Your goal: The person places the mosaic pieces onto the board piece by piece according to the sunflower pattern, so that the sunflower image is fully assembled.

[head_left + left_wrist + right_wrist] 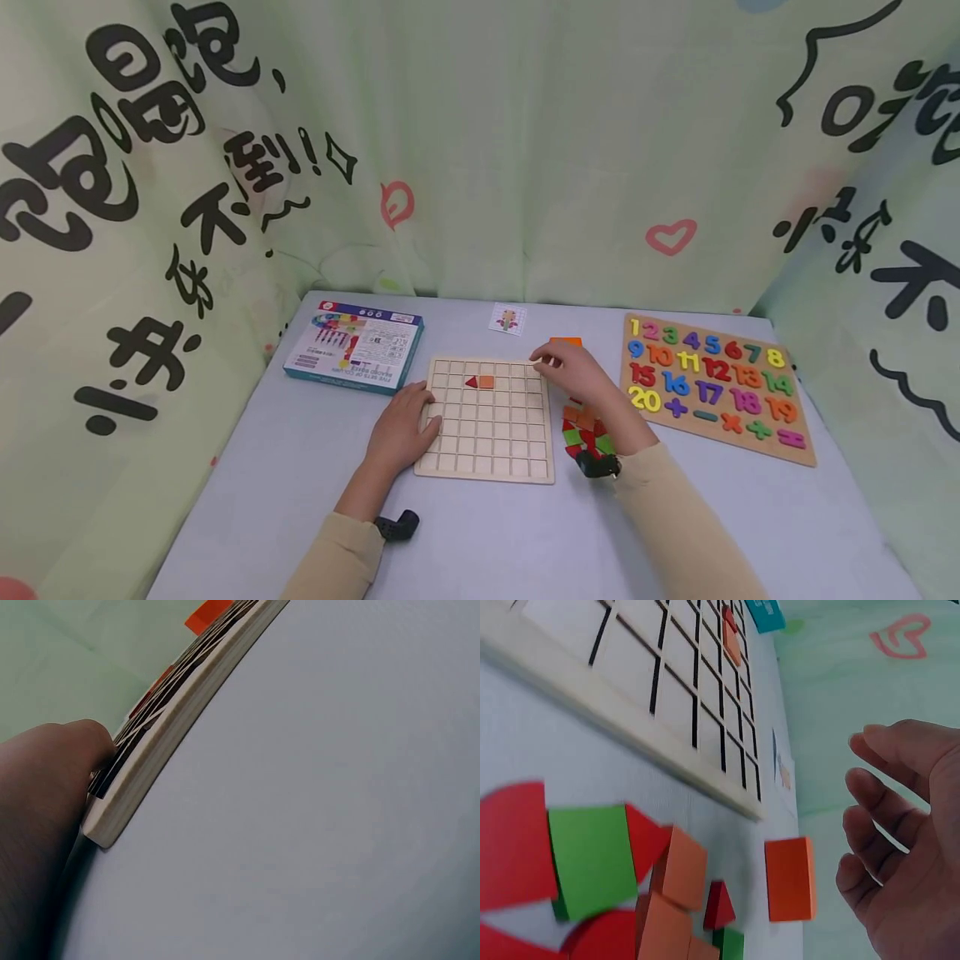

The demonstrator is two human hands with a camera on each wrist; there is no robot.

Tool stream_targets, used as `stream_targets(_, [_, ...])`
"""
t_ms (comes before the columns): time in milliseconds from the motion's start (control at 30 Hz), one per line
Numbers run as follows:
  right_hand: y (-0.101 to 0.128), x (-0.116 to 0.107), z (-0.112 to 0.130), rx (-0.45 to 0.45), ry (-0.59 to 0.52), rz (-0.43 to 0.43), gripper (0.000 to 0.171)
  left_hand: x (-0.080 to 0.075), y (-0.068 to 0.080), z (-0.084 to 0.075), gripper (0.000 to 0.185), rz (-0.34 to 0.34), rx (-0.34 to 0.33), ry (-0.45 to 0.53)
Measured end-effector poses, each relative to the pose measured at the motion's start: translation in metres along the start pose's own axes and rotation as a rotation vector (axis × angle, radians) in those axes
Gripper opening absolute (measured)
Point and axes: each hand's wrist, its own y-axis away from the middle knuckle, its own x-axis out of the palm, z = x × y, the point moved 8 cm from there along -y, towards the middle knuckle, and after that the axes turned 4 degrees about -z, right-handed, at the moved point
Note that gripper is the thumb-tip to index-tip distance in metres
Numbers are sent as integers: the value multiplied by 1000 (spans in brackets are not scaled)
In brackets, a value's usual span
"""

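Note:
A wooden grid board (491,454) lies flat in the middle of the table. A red triangle (471,382) and an orange square (487,382) sit side by side in its second row. My left hand (423,417) rests on the board's left edge with its fingers laid flat; the left wrist view shows a finger (71,746) against the board's rim (161,750). My right hand (546,360) hovers over the board's far right corner, fingers loosely curved and empty (866,817). An orange block (789,877) lies just below that hand, beside a heap of red, green and orange pieces (592,859).
A number puzzle board (712,383) lies at the right. A blue box (354,346) sits at the far left and a small card (507,319) at the back. Printed curtains wall in the table on three sides.

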Motion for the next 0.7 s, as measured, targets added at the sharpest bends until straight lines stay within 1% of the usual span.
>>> stream_targets(133, [12,-11,-24,63,6,5,26,0,0,0,39,-3,3,3])
stream_targets(300, [25,-15,-51,109,17,49,22,-1,0,-1,39,-8,12,9])
stream_targets(533, [35,-14,-77,153,4,96,22,-1,0,0,39,-12,11,12])
stream_targets(700, [39,-10,-86,180,17,137,23,1,0,0,38,-21,13,8])
